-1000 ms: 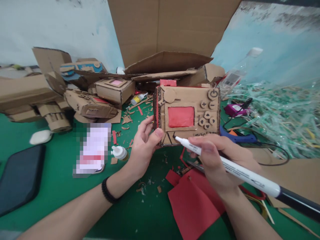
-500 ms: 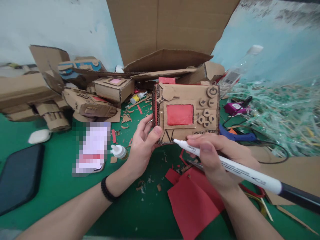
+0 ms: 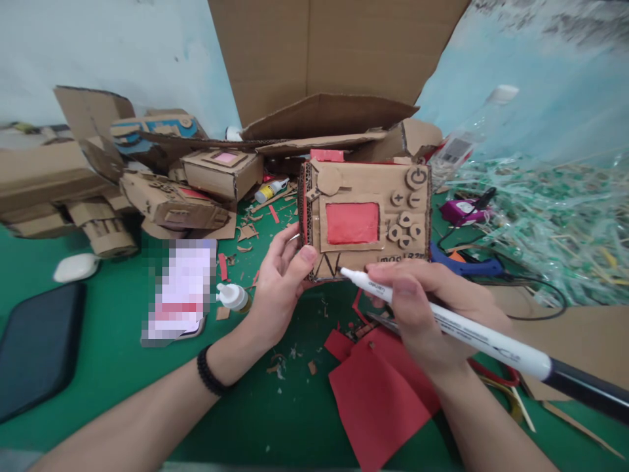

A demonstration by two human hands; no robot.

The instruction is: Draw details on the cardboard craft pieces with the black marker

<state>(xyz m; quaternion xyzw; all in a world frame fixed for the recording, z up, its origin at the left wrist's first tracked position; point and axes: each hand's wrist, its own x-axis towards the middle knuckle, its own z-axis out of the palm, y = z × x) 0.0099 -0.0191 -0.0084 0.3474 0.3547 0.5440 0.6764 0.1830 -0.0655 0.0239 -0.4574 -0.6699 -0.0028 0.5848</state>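
Note:
A cardboard model camera (image 3: 361,180) is held up in front of me, with a red screen, round buttons and black lettering along its lower edge. Its lower left corner is gripped by my left hand (image 3: 280,285), thumb on the front face. My right hand (image 3: 432,308) is closed around a white marker (image 3: 491,341) with a black end. The marker's tip touches or nearly touches the camera's lower left area, beside black slanted strokes. Red sheets (image 3: 378,400) and partly hidden dark blades lie on the table below.
On the green table (image 3: 187,406), a phone (image 3: 184,288), a glue bottle (image 3: 234,297) and a dark case (image 3: 42,347) lie left. Cardboard models (image 3: 177,203) stand behind. A plastic bottle (image 3: 466,141), a blue-handled tool (image 3: 466,265) and tangled plastic strips (image 3: 555,223) are at right.
The marker's tip stays at the camera's lower left, where the last slanted stroke looks slightly different. Hands and camera have barely shifted.

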